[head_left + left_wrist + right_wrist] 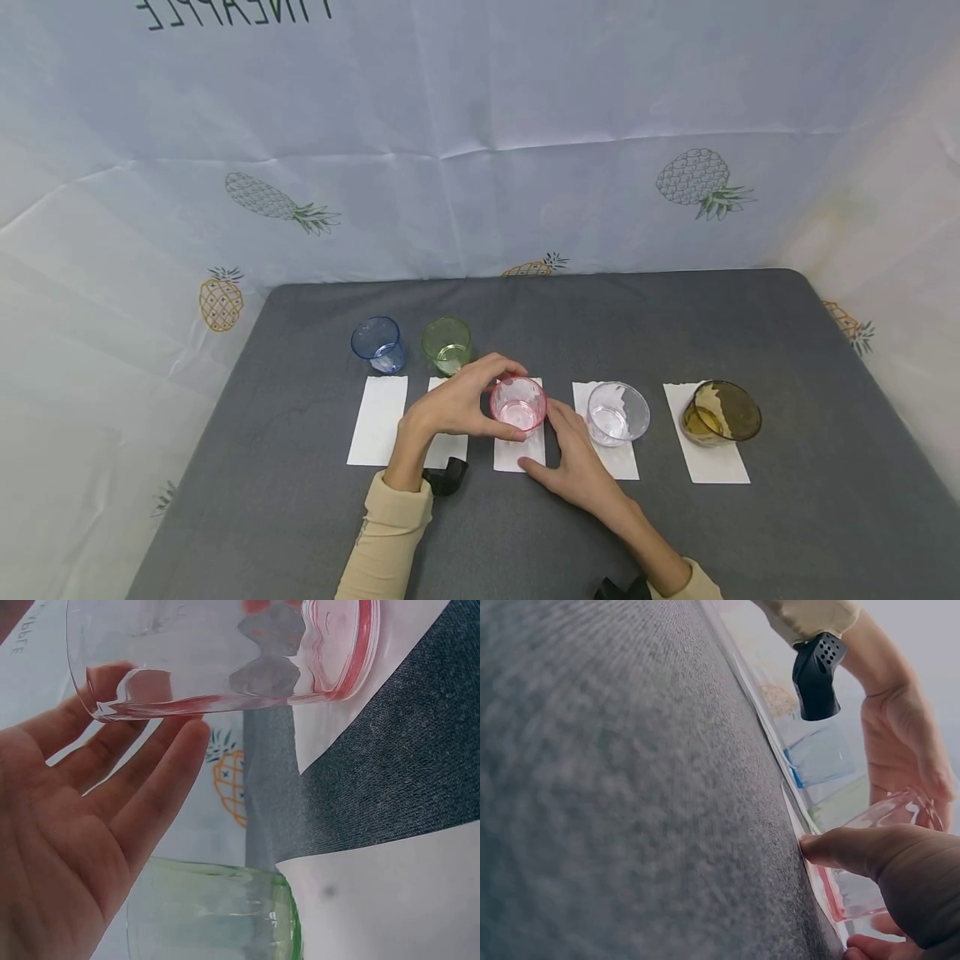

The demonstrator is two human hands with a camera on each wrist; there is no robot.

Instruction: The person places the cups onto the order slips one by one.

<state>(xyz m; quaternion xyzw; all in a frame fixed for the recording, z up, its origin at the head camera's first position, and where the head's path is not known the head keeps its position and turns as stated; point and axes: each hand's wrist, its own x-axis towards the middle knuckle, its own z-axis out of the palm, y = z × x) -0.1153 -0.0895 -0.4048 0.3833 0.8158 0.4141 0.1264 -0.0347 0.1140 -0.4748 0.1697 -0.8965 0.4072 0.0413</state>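
Legible text, one item:

1. Pale blue-white pineapple-print backdrop cloth (480,125), head view, top edge left of centre: black capital lettering (232,12), printed upside down and mirrored as seen, cut off by the frame edge. The part that shows reads as "PINEAPPLE"; its upper portion is cropped.

2. Same cloth, left wrist view, upper left corner: a short fragment of dark lettering (21,643), tilted and partly out of frame; not readable.

No labels, brands, numbers or signs can be read on the cups, the paper sheets, the table or the wrist mounts.
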